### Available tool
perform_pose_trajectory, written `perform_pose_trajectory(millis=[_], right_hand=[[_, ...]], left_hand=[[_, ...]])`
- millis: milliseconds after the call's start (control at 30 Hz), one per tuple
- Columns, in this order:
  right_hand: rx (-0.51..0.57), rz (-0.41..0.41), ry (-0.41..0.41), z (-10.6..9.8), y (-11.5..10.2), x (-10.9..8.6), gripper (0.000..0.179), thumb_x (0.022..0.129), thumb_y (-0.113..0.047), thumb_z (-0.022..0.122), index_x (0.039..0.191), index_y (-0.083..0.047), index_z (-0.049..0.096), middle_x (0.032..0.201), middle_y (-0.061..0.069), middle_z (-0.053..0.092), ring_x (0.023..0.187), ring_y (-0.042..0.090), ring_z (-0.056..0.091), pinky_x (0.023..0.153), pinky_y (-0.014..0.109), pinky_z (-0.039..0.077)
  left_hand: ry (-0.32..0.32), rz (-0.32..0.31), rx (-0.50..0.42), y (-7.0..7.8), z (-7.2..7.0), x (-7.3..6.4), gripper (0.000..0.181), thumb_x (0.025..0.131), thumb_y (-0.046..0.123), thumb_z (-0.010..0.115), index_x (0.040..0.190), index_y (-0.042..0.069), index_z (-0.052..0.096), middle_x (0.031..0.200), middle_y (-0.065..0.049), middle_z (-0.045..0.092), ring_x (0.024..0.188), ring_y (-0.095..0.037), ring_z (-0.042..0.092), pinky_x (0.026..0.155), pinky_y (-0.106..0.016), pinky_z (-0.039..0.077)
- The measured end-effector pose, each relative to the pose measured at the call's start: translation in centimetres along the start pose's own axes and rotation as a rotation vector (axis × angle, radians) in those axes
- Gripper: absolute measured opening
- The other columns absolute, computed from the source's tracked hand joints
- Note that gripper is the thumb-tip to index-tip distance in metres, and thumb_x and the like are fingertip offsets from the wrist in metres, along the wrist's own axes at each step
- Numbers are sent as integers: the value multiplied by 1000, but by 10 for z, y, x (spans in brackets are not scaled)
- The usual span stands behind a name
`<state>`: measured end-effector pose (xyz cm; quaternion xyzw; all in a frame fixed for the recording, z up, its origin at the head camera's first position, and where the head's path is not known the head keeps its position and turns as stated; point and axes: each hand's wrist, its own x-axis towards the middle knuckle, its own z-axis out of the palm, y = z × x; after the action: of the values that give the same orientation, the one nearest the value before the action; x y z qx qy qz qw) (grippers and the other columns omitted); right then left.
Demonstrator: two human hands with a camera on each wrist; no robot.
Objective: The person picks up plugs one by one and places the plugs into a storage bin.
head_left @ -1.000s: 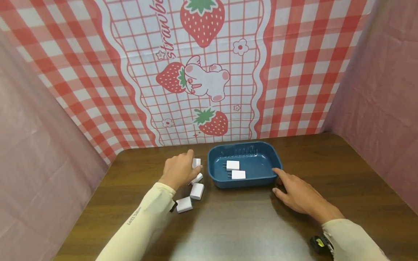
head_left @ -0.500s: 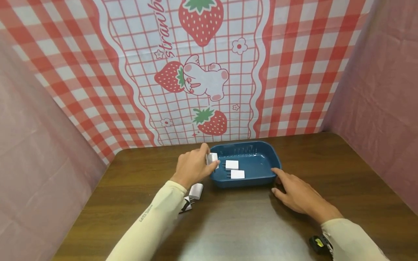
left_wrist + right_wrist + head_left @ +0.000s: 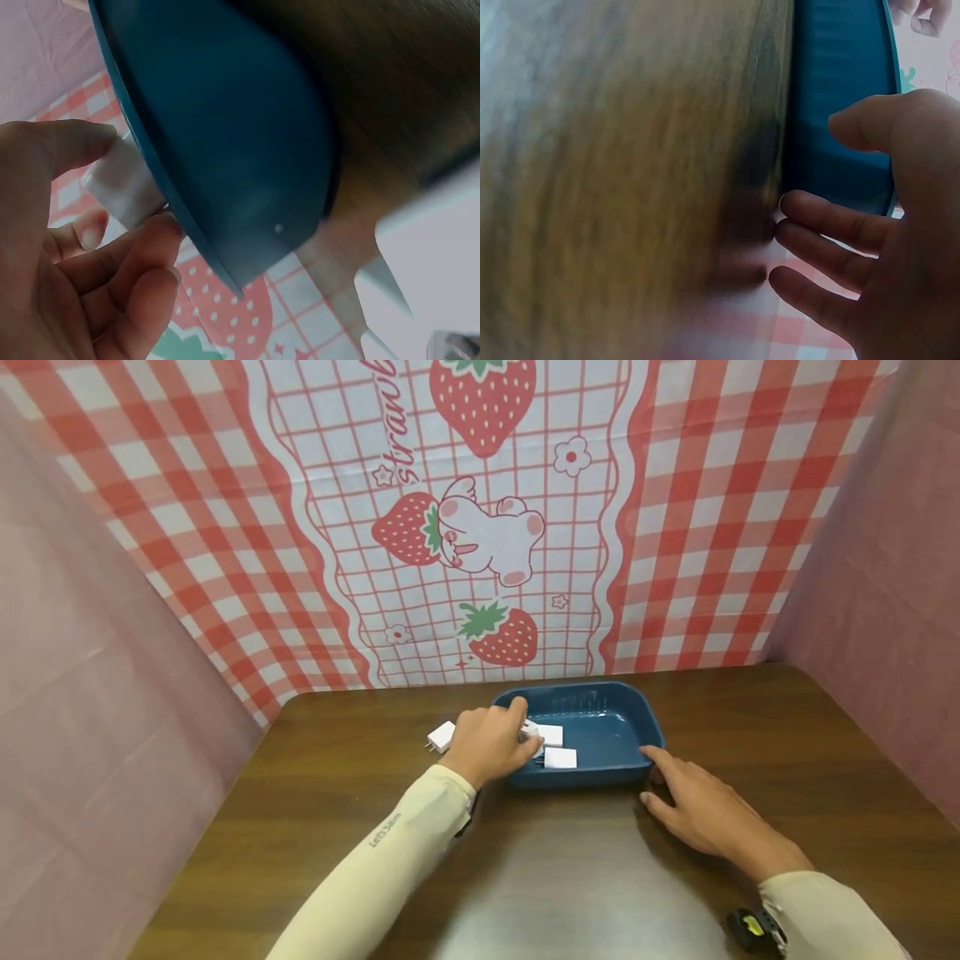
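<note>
My left hand (image 3: 487, 745) is over the left end of a blue plastic tray (image 3: 611, 777). Between thumb and fingers it pinches a white plug-in charger (image 3: 531, 729), partly hidden by the hand; in the left wrist view this charger (image 3: 124, 184) is beside the tray's rim. Two more white chargers lie in the tray, one (image 3: 551, 735) behind the other (image 3: 560, 759). Another charger (image 3: 441, 737) lies on the table left of my left hand, prongs pointing left. My right hand (image 3: 701, 806) touches the tray's front right corner, its fingers (image 3: 840, 221) extended and relaxed.
White blocks (image 3: 435, 255), seemingly chargers, show at the left wrist view's lower right; my left arm hides that spot in the head view. The brown wooden table (image 3: 570, 877) ends at a strawberry-patterned cloth (image 3: 495, 543). Pink curtains (image 3: 900, 610) hang at both sides.
My left hand has gone from the chargers on the table rightward to the tray, carrying one charger. My right hand stays at the tray's corner. The head view has shifted slightly.
</note>
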<state>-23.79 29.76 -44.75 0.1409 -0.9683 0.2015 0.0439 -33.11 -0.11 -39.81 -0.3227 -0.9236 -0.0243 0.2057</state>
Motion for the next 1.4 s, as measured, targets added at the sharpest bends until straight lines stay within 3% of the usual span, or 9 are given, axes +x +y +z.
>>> perform_pose_trajectory(millis=[167,333,600,933,1200,1400], right_hand=[[5,4,-6,-1,0,1,66,95,-27,68,150,-5,37,121,12,64,115,39,57,89,64,45],[7,-9,-1,0,-2,3,66,95,-27,68,150,-6,38,120,11,65,115,38,57,89,63,45],[5,-31,11,0,-4,5,65,94,-26,69,149,-6,39,119,12,65,114,38,57,90,63,45],[10,-6,-10,-3,-4,5,66,95,-28,68,149,-8,37,123,12,63,117,38,57,91,64,44],[1,-2,-8,-2,-4,5,65,95,-28,68,149,-7,37,123,13,63,116,39,57,91,64,44],[-6,21,-13,0,-1,-1,67,95,-27,68,150,-6,36,123,14,64,117,41,56,91,65,44]], left_hand=[[1,20,36,5,6,2,33,92,48,62,81,18,62,66,4,63,52,-17,59,44,-38,46],[12,52,23,0,5,0,33,96,49,58,83,20,66,71,6,65,53,-14,59,42,-34,44],[61,19,-79,-24,-11,-6,27,97,43,61,83,21,67,72,10,65,51,-7,52,44,-27,42],[8,-45,-69,-53,-27,-9,27,97,41,61,81,20,65,63,10,58,51,-9,50,45,-29,41],[3,-118,-53,-78,-32,-24,25,96,38,63,78,20,64,62,8,58,50,-13,52,44,-34,41],[-12,-99,-38,-88,-33,-33,23,95,36,63,81,19,66,65,6,63,54,-15,57,47,-38,46]])
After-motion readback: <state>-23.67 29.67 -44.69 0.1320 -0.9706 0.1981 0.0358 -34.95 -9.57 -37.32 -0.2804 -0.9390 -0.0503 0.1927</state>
